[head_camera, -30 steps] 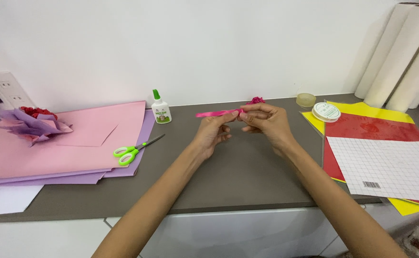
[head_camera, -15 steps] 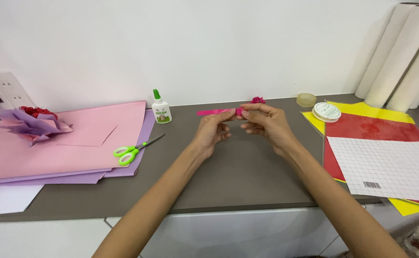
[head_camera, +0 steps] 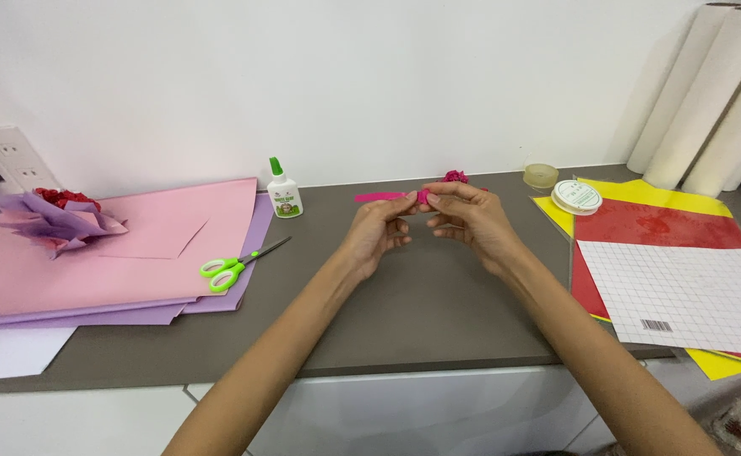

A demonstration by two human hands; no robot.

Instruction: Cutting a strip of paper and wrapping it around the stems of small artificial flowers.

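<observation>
Both hands meet above the middle of the grey-brown counter (head_camera: 438,312). My left hand (head_camera: 379,232) and my right hand (head_camera: 467,218) pinch a narrow bright pink paper strip (head_camera: 380,197) between their fingertips. The strip's free end sticks out to the left, and its other end is rolled into a small coil between the thumbs. Just behind my right hand lies a small rolled pink paper flower (head_camera: 454,177).
A white glue bottle with a green cap (head_camera: 284,192) stands behind green-handled scissors (head_camera: 233,265). Pink and lilac sheets (head_camera: 125,253) lie at left with a purple paper flower (head_camera: 58,219). At right are red, yellow and gridded sheets (head_camera: 683,287), tape rolls (head_camera: 575,196), and upright white rolls (head_camera: 708,93).
The coil has grown and the free end of the strip looks shorter. Both hands stay in nearly the same place.
</observation>
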